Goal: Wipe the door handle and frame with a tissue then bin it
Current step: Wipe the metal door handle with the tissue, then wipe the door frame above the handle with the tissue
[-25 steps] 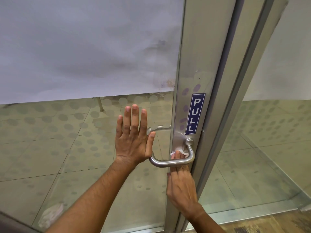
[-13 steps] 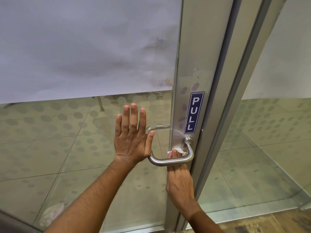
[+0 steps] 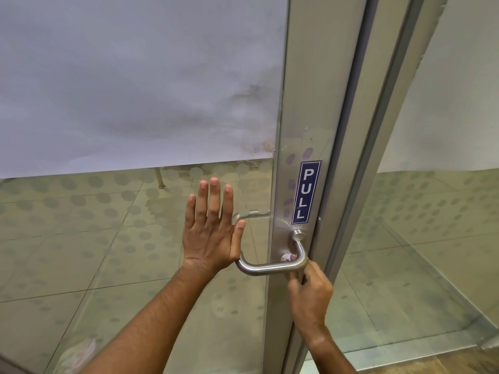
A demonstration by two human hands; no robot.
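Observation:
A curved steel door handle [image 3: 266, 268] is fixed to the silver metal door frame [image 3: 318, 103] of a glass door. My left hand [image 3: 210, 233] lies flat and open against the glass just left of the handle, fingers up. My right hand [image 3: 310, 290] reaches up under the handle's right bend, fingers closed on a small white tissue [image 3: 287, 257] that shows between the handle and the frame. Most of the tissue is hidden by the handle and my fingers.
A blue PULL sticker [image 3: 305, 193] sits on the frame above the handle. Frosted film [image 3: 135, 76] covers the upper glass. A fixed glass panel [image 3: 432, 238] stands to the right, with wooden floor [image 3: 432, 363] at the bottom right. Tiled floor shows through the glass.
My right hand has slid to the right along the underside of the handle toward its bend, taking the tissue with it. My left hand stays flat on the glass.

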